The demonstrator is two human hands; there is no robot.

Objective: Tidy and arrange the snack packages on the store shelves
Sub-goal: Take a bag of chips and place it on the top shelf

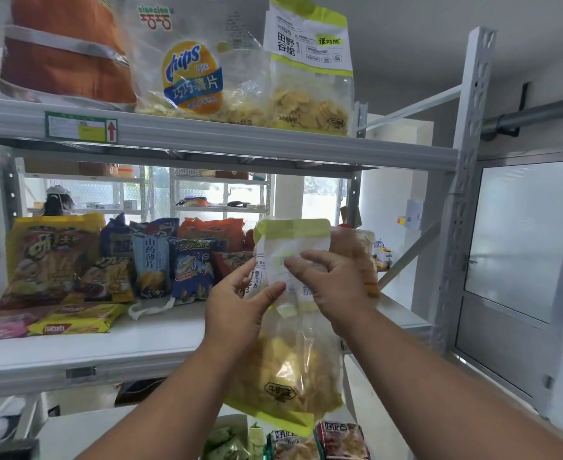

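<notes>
Hands [283,293] pinching lime-trimmed chip bag [290,370].

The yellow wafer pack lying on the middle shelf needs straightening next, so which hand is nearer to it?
Left. The left hand grips the chip bag on the side toward the wafer pack; the right hand holds the bag's far side.

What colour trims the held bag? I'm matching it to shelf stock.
Lime green on the held bag, white upper panel; head view shows it.
</notes>
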